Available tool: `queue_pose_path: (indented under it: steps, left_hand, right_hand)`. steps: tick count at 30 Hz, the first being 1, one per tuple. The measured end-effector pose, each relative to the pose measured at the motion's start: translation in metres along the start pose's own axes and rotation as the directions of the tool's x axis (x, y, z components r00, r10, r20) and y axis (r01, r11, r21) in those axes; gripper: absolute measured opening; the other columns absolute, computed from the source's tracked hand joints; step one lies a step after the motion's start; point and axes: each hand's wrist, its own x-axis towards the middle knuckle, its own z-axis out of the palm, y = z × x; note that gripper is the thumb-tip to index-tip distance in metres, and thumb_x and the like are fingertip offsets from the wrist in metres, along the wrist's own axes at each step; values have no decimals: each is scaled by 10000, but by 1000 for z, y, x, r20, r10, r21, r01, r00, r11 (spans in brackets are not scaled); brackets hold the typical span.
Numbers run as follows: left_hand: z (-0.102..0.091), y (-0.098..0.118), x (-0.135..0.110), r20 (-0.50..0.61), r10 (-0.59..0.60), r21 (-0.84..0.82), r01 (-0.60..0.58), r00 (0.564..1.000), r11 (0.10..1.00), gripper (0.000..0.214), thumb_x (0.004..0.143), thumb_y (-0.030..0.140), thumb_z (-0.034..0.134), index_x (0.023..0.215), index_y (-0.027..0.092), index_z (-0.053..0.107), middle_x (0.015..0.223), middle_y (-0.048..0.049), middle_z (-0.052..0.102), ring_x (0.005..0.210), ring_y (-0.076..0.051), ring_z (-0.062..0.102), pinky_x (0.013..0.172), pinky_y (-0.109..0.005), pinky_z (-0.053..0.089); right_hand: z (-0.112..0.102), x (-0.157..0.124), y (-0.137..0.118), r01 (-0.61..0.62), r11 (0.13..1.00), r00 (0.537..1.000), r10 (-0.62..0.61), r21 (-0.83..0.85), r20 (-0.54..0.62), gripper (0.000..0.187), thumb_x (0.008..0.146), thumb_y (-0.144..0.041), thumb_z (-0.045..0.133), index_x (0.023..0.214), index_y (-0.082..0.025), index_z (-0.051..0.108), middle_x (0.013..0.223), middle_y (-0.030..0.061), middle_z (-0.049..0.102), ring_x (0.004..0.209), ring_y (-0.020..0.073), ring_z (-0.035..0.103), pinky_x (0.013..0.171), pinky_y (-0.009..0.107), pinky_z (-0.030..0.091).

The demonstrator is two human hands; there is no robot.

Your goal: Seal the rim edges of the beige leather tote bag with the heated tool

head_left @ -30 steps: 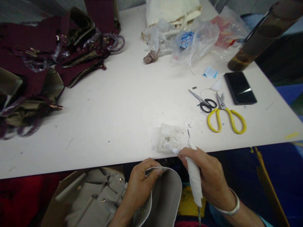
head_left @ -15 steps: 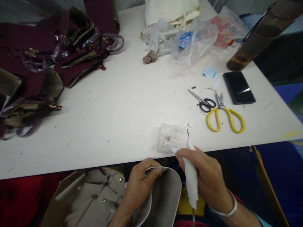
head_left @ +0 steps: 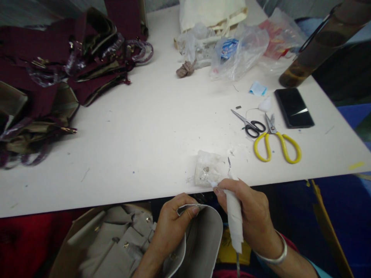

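My left hand (head_left: 171, 224) is closed on the curved rim of a pale grey bag piece (head_left: 203, 239) below the table's near edge, thumb pressed on top. My right hand (head_left: 249, 216) is wrapped round a thin tool sheathed in white paper (head_left: 234, 220), its metal tip (head_left: 229, 162) pointing up over the table edge. The fingertips of that hand touch a small crumpled clear plastic packet (head_left: 206, 173) lying at the table's edge. A silver bangle (head_left: 274, 255) sits on my right wrist.
On the white table (head_left: 150, 127) lie yellow-handled scissors (head_left: 278, 144), small black-handled scissors (head_left: 249, 125), a black phone (head_left: 293, 107), plastic bags (head_left: 240, 50) and a pile of dark red bag pieces (head_left: 58, 73). Several grey bag parts (head_left: 116, 243) fill a box by my lap.
My right hand with the wrapped tool has slid slightly left and toward the clear packet. My left hand has kept its hold on the grey piece.
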Motion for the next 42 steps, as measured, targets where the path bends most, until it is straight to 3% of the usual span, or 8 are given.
queue_pose_path:
  steps: [11,30,42]
  left_hand:
    - [0,-2,0,5,3,-11,-3,1000,1000,162,878,300,687,808,178,765,829,-48,748,831,-224,670,790,-312,488]
    - [0,-5,-1,15,0,-5,0,1000,1000,153,890,281,675,835,167,760,846,-51,744,847,-226,668,807,-320,484]
    - [0,-4,0,-3,10,12,-10,1000,1000,139,872,276,678,807,180,755,832,-37,749,840,-218,674,792,-311,482]
  right_hand:
    - [-4,3,-1,17,995,999,-21,95,42,215,989,-85,602,1146,-230,627,890,16,685,730,127,654,647,226,484]
    - [-2,-1,0,2,995,998,-8,101,55,207,989,-85,590,1130,-219,659,880,20,654,693,125,637,605,227,468]
    - [-6,-5,5,6,996,999,-2,85,-44,241,957,-128,715,1168,-227,653,894,-13,709,726,94,672,674,178,518]
